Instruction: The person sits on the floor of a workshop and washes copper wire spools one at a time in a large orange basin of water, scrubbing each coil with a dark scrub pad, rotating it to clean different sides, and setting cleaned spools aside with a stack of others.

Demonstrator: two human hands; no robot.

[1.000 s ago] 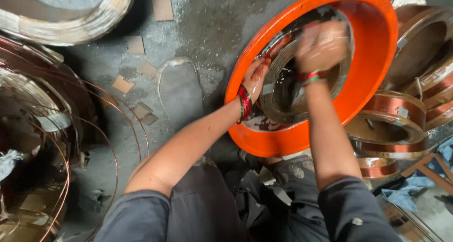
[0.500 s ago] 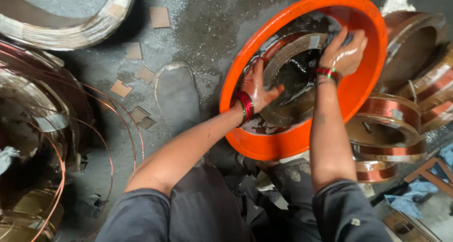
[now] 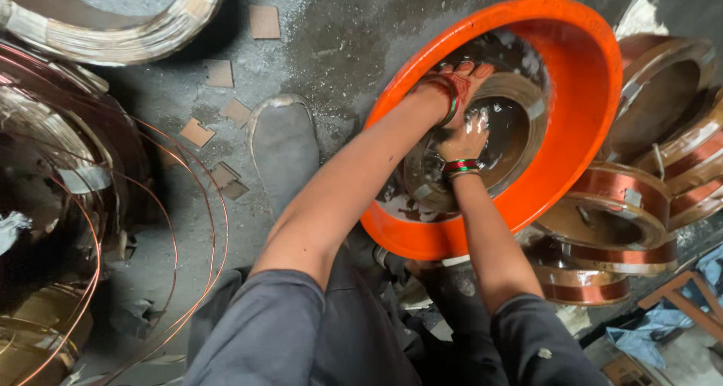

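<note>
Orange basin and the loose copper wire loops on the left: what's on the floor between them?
Head view: a grey shoe sits on the wet grey floor between the orange basin and the copper wire loops, with flat cardboard scraps scattered beside it.

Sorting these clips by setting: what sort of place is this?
Probably a workshop floor where copper wire is handled: copper wire coils stacked at the right, loose wire on the grimy concrete floor, and both hands in a wet orange basin.

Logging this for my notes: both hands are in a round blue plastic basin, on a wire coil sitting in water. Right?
Not quite: the head view shows a round orange plastic basin. Left hand and right hand are on the wire coil in water.
</note>
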